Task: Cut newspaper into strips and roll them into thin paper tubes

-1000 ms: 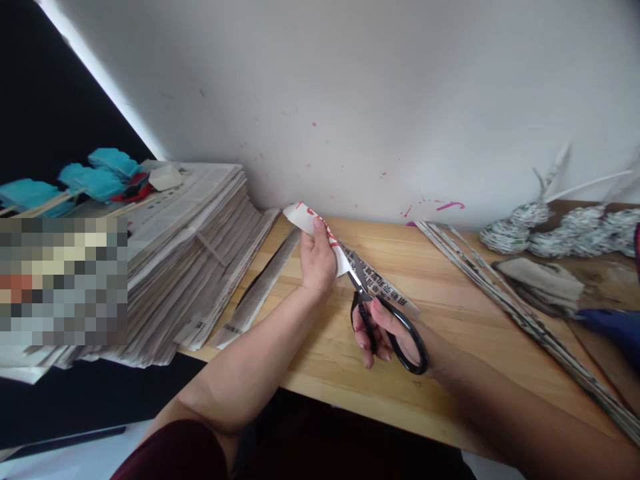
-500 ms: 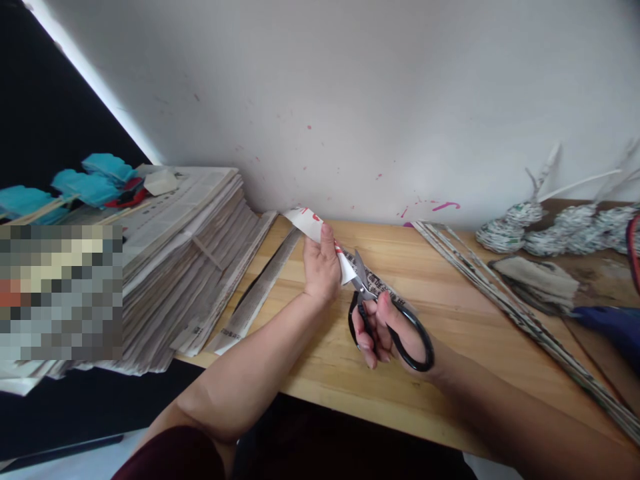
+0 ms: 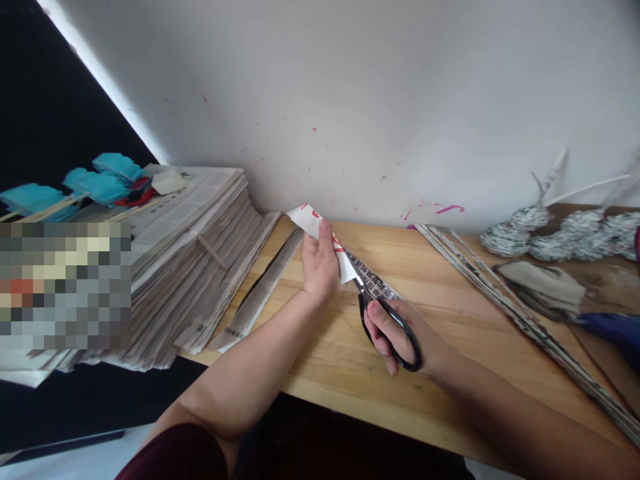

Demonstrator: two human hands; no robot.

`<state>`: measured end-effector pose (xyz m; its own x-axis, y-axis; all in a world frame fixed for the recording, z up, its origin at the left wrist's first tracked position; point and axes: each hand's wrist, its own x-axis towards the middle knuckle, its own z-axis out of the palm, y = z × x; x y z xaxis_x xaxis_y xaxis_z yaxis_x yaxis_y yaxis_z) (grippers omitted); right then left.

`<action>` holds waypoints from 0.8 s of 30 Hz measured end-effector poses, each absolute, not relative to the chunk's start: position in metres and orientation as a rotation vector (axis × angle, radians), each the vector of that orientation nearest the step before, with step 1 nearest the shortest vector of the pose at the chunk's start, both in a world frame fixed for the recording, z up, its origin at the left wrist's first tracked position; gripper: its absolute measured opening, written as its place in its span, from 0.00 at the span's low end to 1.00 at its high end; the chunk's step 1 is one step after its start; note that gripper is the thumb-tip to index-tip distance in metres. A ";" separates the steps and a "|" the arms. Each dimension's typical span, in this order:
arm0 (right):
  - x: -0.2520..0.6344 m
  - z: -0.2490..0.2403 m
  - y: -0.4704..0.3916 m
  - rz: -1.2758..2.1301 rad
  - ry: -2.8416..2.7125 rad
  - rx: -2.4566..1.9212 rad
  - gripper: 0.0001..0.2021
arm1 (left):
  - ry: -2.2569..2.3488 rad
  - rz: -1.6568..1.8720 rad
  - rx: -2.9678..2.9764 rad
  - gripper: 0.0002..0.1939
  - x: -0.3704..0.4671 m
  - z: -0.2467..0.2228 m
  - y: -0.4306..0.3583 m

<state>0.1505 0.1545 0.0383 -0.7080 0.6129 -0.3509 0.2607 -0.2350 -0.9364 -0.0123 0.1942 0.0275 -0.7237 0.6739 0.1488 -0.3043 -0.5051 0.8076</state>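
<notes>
My left hand (image 3: 321,263) is closed on a strip of white paper (image 3: 306,220) with red print, its thumb pressed on top. Black-handled scissors (image 3: 407,340) are in my right hand (image 3: 390,327), with thumb and fingers through the loops. Their blades lie nearly together against the strip's lower end, just right of my left hand. A strip of newspaper with bold black characters (image 3: 383,287) shows beyond the blades; whether it joins the white piece I cannot tell. Left of my left hand, long newspaper strips (image 3: 270,283) lie on the wooden table (image 3: 320,360).
A tall stack of newspaper (image 3: 200,267) fills the left side, with blue paper pieces (image 3: 103,183) and a red-and-black object (image 3: 136,192) on top. Thin rolled paper sticks (image 3: 520,320) run along the right. Woven paper pieces (image 3: 515,230) stand by the wall (image 3: 350,100).
The scissors' blades and handles have come together from a wider spread, and my right hand has closed with them. My left hand keeps its hold; the view has shifted slightly.
</notes>
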 end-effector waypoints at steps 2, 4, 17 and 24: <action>0.152 0.038 0.158 2.005 -1.798 -1.101 0.32 | 1.015 2.233 0.487 0.21 -0.019 0.033 0.196; 0.153 0.035 0.161 1.981 -1.838 -1.114 0.30 | 0.966 2.210 0.384 0.21 -0.026 0.038 0.198; 0.158 0.022 0.165 1.885 -1.948 -1.109 0.24 | 1.011 2.136 0.290 0.20 -0.047 0.039 0.202; 0.155 0.027 0.159 1.934 -1.965 -0.997 0.28 | 1.103 2.147 0.415 0.24 -0.034 0.035 0.200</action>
<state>0.1551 0.1589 0.0269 -0.7491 0.5886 -0.3039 0.3132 -0.0895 -0.9455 -0.0340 0.1996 0.0346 -0.7186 0.6950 -0.0250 -0.4251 -0.4105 0.8067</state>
